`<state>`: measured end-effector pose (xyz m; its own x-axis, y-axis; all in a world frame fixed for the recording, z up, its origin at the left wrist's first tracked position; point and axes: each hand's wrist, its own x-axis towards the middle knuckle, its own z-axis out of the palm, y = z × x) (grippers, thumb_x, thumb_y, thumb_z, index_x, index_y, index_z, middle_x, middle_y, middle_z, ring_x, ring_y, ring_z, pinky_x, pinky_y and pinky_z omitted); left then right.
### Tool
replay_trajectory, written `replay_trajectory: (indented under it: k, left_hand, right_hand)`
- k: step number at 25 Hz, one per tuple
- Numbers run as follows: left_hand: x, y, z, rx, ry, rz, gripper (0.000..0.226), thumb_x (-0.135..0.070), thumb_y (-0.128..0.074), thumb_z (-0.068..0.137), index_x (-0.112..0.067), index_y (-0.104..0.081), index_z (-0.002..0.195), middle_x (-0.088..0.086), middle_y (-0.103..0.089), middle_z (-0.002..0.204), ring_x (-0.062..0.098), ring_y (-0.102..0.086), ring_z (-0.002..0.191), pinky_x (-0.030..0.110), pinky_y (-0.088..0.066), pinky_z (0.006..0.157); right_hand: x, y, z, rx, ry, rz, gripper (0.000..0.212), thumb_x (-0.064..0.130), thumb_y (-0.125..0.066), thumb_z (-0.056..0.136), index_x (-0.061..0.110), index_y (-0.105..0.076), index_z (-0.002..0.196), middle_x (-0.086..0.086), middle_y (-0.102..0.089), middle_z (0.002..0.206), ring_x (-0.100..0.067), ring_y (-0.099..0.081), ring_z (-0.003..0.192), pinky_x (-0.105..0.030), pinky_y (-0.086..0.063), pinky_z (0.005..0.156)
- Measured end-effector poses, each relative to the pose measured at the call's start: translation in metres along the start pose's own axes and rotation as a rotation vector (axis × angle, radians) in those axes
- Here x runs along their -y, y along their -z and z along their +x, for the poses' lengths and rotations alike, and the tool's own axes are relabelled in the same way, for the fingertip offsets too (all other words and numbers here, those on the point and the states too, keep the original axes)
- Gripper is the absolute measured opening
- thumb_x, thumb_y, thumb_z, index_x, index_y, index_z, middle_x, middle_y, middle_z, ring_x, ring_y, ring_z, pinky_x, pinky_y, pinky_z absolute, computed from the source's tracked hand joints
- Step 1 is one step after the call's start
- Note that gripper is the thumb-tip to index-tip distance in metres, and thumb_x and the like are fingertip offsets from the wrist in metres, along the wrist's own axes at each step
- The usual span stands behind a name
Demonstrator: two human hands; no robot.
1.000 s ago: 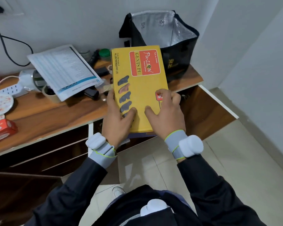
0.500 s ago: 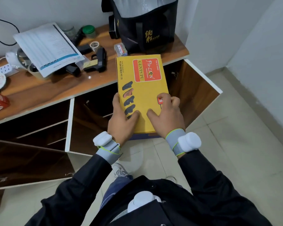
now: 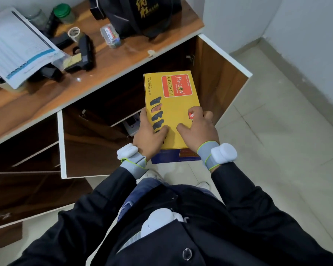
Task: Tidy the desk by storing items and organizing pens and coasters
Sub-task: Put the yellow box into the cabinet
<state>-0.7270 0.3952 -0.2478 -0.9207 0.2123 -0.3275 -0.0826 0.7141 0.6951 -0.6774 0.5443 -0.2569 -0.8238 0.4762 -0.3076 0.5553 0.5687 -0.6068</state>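
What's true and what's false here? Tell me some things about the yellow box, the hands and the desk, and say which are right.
1. Both hands hold the yellow box. True: the left hand and the right hand grip the yellow box at its near end.
2. The yellow box lies on the desk. False: it is held in the air, off the desk, in front of the open cupboard.
3. The cupboard door on the right is open. True.
4. The black bag stands on the floor. False: the black bag stands on the desk.
5. A jar with a green lid stands on the desk. True.
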Motion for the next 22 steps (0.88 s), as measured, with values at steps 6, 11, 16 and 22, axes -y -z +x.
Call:
replay_trajectory:
  k: [6,11,16,22]
  left_hand:
    - [0.018,0.000,0.070,0.194,-0.040,0.030,0.070,-0.030,-0.061,0.092,-0.023,-0.021,0.149,-0.026,-0.048,0.099,-0.019,-0.044,0.071,-0.005,-0.034,0.052]
    - [0.045,0.007,0.129,0.326,-0.038,0.071,0.070,-0.030,-0.062,0.091,-0.024,-0.022,0.148,-0.028,-0.047,0.094,-0.022,-0.047,0.067,-0.003,-0.035,0.052]
    - [0.066,0.002,0.164,0.379,-0.032,0.129,0.076,-0.032,-0.063,0.090,-0.024,-0.019,0.151,-0.023,-0.050,0.097,-0.016,-0.057,0.076,0.001,-0.038,0.061]
    - [0.104,-0.031,0.197,0.429,0.075,0.090,0.072,-0.026,-0.065,0.089,-0.027,-0.024,0.149,-0.009,-0.059,0.115,-0.005,-0.063,0.094,0.006,-0.048,0.060]
  right_hand:
    - [0.008,-0.036,0.036,-0.018,-0.199,-0.003,0.044,0.043,-0.056,0.083,0.025,-0.039,0.120,-0.003,-0.034,0.107,-0.033,-0.048,0.079,-0.032,-0.037,0.069]
    - [0.021,-0.076,0.066,-0.028,-0.361,0.030,0.045,0.044,-0.056,0.083,0.026,-0.039,0.121,-0.002,-0.031,0.107,-0.034,-0.049,0.079,-0.032,-0.037,0.070]
    - [0.020,-0.105,0.082,-0.002,-0.453,0.142,0.046,0.042,-0.056,0.082,0.027,-0.041,0.122,0.000,-0.030,0.107,-0.034,-0.052,0.078,-0.033,-0.040,0.070]
    - [-0.014,-0.147,0.102,0.113,-0.492,0.188,0.049,0.042,-0.057,0.081,0.030,-0.040,0.125,-0.001,-0.033,0.115,-0.035,-0.053,0.073,-0.033,-0.039,0.067]
